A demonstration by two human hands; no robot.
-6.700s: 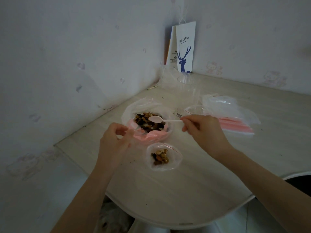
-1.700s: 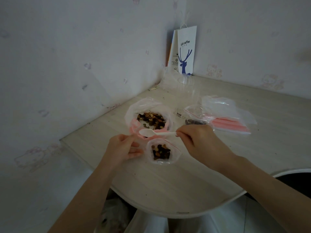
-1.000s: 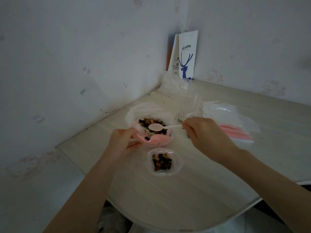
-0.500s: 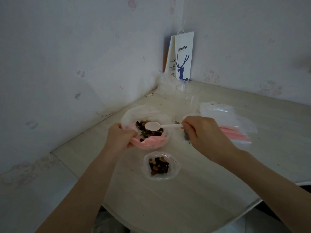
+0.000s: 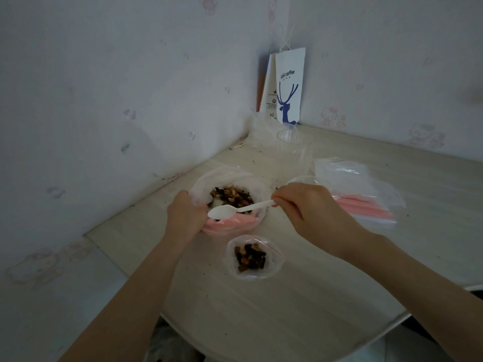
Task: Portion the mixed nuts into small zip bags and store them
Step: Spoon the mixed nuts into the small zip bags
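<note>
Left hand (image 5: 187, 215): fingers curled round the near-left rim of a large clear plastic bag with a pink lower fold (image 5: 230, 225), gripping it.
Right hand (image 5: 308, 212): thumb and fingers pinching the handle end of a white plastic spoon (image 5: 235, 210).
Spoon: lies across the near edge of the large bag's mouth, its bowl just beside the left hand and apparently empty.
Mixed nuts (image 5: 232, 195): brown and dark pieces piled in the open large bag.
Small clear zip bag with a red seal line (image 5: 271, 267): on the pale wooden table (image 5: 261, 314), just in front of the large bag, mouth open, holding a portion of nuts.
Stack of clear zip bags with pink strips (image 5: 358, 189): flat on the table behind the right hand.
Clear plastic cup (image 5: 294, 150): upright, beyond the large bag.
White paper bag with a blue deer print (image 5: 288, 92): upright in the wall corner.
</note>
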